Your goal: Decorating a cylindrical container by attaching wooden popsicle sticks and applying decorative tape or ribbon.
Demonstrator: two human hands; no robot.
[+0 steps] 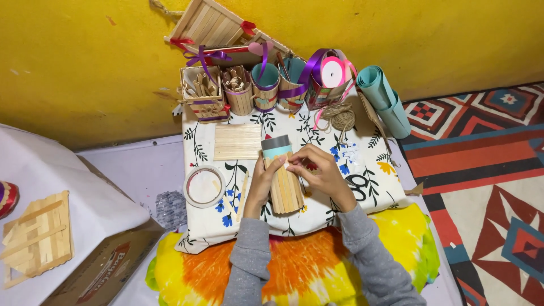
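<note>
Floral cloth point(362, 170): both hands around stick-clad tube point(281, 175).

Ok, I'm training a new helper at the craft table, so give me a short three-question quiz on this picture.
1. True or false: both hands, the left hand and the right hand, touch the stick-covered tube.
2. Which lies just beyond the tube? A) flat panel of sticks B) ball of twine C) round lid
3. Fill in: the rolled blue paper leans against the ____ wall.

Key: 1 true; 2 A; 3 yellow
</note>
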